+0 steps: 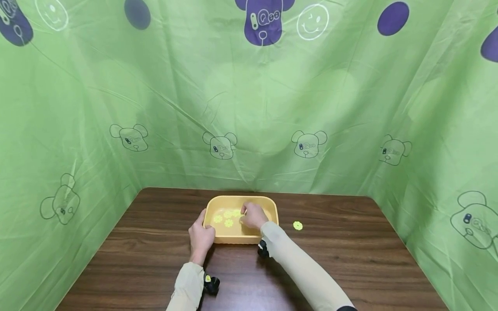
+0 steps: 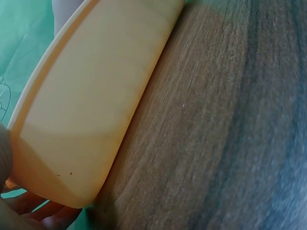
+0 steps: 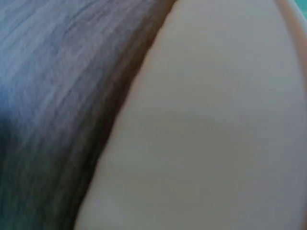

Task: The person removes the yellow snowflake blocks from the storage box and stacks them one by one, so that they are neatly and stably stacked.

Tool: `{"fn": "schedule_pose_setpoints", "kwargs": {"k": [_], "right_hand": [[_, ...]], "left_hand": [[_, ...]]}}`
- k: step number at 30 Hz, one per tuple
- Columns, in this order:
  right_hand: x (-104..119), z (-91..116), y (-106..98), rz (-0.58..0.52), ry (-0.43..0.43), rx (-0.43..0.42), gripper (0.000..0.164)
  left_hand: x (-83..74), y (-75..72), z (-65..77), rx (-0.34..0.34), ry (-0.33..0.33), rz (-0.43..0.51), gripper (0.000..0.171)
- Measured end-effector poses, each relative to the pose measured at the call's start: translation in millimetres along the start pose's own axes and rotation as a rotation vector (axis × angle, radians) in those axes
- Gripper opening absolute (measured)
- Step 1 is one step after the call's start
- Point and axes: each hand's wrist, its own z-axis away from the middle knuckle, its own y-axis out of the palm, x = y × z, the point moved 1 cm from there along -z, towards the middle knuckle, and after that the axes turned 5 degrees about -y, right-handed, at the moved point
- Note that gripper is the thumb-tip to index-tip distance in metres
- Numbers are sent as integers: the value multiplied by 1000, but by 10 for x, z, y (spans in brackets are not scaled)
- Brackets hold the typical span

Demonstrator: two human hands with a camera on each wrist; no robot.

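A yellow-orange rectangular plastic tray [image 1: 237,239] with rounded corners stands on the wooden table. My left hand [image 1: 202,236] grips its left end, thumb at the rim and fingers round the outside. In the left wrist view the fingers [image 2: 53,215] reach along the outer wall of the tray [image 2: 91,96]. Several flat, bright yellow flower-shaped pieces [image 1: 228,223] lie in the tray. My right hand [image 1: 254,216] reaches over the near rim into the tray's right half, fingertips bent down beside the pieces; I cannot tell whether they pinch one.
One more yellow flower-shaped piece [image 1: 297,225] lies on the table [image 1: 342,250] just right of the tray. Green printed cloth [image 1: 264,108] hangs behind the table and on both sides. The right wrist view shows the near wall of the tray [image 3: 206,120] up close.
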Motion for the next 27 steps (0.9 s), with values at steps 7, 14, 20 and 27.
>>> {"fn": "schedule_pose_setpoints", "kwargs": {"k": [7,14,20,27], "right_hand": [[-65,34,-441,-153,10,-134,13],[-299,138,-1093,-182,46,-222,15],[-673,288,-1425,-147,84,-225,23],[-1153,498,-1438,-152,179,-204,19]], "left_hand": [[-14,7,5,4,10,-10,66],[-19,-18,-13,0,11,2,65],[-30,-28,-45,17,12,-6,65],[-13,-8,-65,19,9,-8,65]]}}
